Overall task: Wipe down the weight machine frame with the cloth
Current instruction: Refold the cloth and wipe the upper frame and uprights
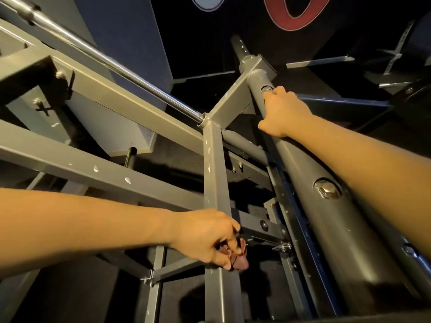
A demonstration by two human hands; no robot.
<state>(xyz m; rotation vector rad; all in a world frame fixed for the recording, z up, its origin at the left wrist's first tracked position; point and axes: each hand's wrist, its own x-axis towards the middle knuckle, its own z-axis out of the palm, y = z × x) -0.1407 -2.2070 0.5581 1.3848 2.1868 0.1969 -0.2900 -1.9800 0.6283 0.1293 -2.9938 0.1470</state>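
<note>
Cloth [240, 262] sat bunched in the left grip [205, 236], fingers curled round it, at the edge of the frame's grey upright post [213, 164]. The right grip [283, 113] clasped the round tube [310, 173]. Spreading the cloth flatter would likely have covered more per pass.

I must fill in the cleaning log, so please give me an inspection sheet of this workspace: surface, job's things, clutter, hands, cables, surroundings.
surface: grey weight machine frame, with white specks on its beams.
job's things: pinkish cloth, bunched at the upright post.
clutter: nothing seen.
hands: left hand grips the cloth; right hand holds the round tube.
cables: nothing seen.
surroundings: chrome bar at upper left; dark wall bearing a red graphic.
</note>
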